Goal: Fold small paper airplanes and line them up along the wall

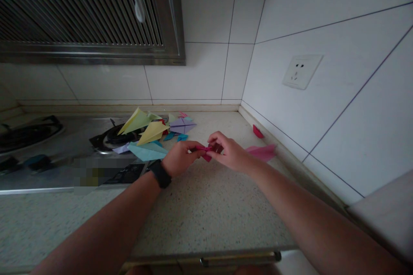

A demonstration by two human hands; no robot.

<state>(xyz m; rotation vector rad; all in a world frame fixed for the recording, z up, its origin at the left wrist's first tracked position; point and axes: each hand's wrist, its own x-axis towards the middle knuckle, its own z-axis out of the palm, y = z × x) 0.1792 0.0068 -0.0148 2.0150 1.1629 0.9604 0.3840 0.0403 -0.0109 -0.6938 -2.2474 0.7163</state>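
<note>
Between my two hands, just above the speckled countertop [206, 219], is a small folded piece of pink paper [206, 154]. My left hand [182, 157], with a black watch on its wrist, pinches the paper's left side. The thumb and fingers of my right hand [229, 150] close on its right side. My fingers cover much of the paper, so its full shape is hidden. A larger pink paper piece [263, 152] lies beyond my right wrist, partly behind it. Close to the wall sits a small red folded paper [257, 131].
Left of my hands, yellow paper planes [153, 132], a light blue one [148, 151] and a purple folded paper [183, 125] lie in a pile, partly over the gas stove [74, 137]. A range hood [97, 53] hangs above. A wall socket [302, 71] is at right.
</note>
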